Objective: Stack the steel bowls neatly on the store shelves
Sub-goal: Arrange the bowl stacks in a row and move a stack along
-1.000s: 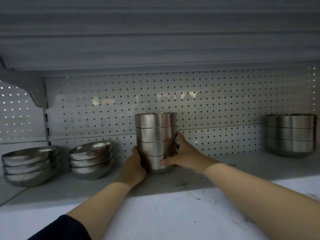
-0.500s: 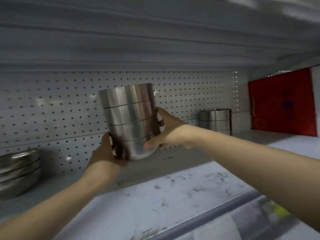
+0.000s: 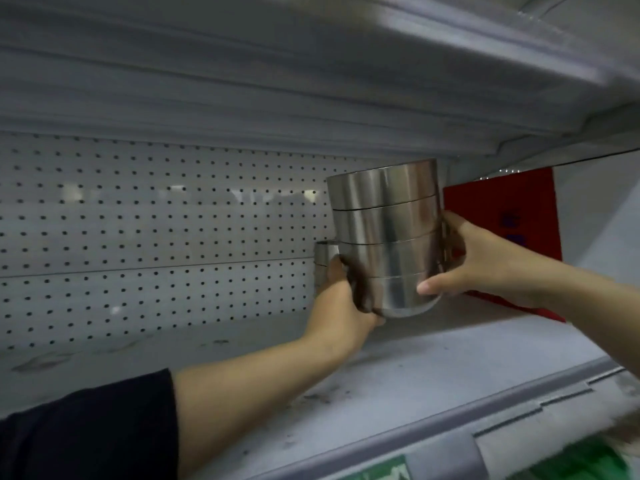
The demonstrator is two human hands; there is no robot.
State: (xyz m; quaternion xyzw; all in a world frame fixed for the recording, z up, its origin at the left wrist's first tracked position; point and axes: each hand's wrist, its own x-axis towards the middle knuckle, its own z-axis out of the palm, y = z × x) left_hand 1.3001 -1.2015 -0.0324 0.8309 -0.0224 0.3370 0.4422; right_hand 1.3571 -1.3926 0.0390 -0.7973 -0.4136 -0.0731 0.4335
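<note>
A stack of steel bowls [image 3: 388, 237] is held in the air above the shelf [image 3: 398, 375], tilted slightly, between both hands. The fingers of the left hand [image 3: 341, 306] are wrapped around the lower left side of the stack, with its base just beside the palm. The right hand [image 3: 485, 261] is clamped on the opposite side, its thumb [image 3: 433, 287] pressed on the lowest bowl. Another steel bowl stack [image 3: 323, 256] is partly hidden behind the left fingers. A red box [image 3: 512, 216] is seen behind the right hand.
</note>
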